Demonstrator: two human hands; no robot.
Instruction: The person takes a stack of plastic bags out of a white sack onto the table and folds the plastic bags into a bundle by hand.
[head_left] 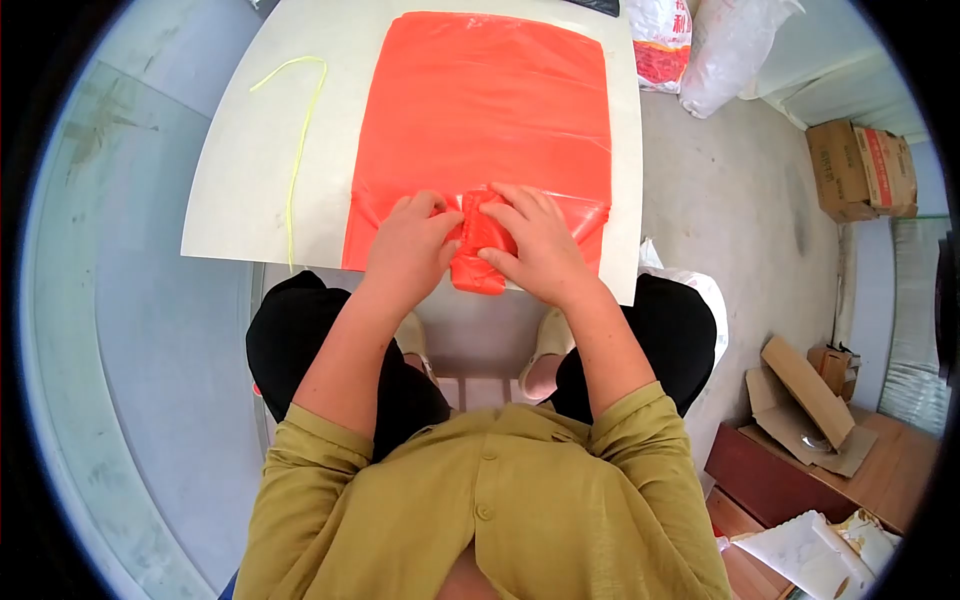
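Observation:
A stack of red plastic bags (485,105) lies flat on the white table (240,190), its near end gathered at the table's front edge. My left hand (415,240) pinches the left side of the bunched plastic between thumb and fingers. On the other side, my right hand (535,240) grips the same gathered part, fingers on top and thumb nearer me. A narrow folded piece of the red plastic sticks out between both hands, hanging slightly over the edge. To the left, a thin yellow-green string (300,150) lies loosely, its lower end reaching the table edge.
Stuffed white sacks (735,50) stand on the floor beyond the table's right side. A cardboard box (862,170) sits by the right wall. Nearer, an opened carton (805,415) rests on a brown wooden cabinet (790,490). A black item (597,5) lies at the table's far edge.

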